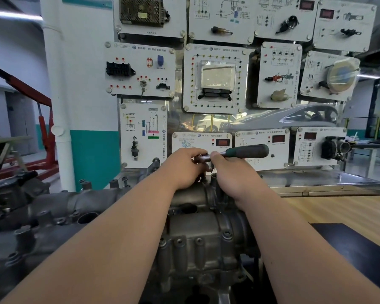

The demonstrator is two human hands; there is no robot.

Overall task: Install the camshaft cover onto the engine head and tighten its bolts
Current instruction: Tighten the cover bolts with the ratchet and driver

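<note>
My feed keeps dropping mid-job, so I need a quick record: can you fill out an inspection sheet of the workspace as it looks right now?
Surface: light wooden bench top, black mat lying on it at right.
Job's things: grey cast-metal camshaft cover on the engine, dark bolts in it; green-handled metal ratchet wrench at its far end.
Clutter: nothing seen.
Grippers: left hand grips the wrench's head; right hand pinches its shank.
Cables: nothing seen.
Surroundings: white training panels behind the bench; red engine hoist at left.
</note>
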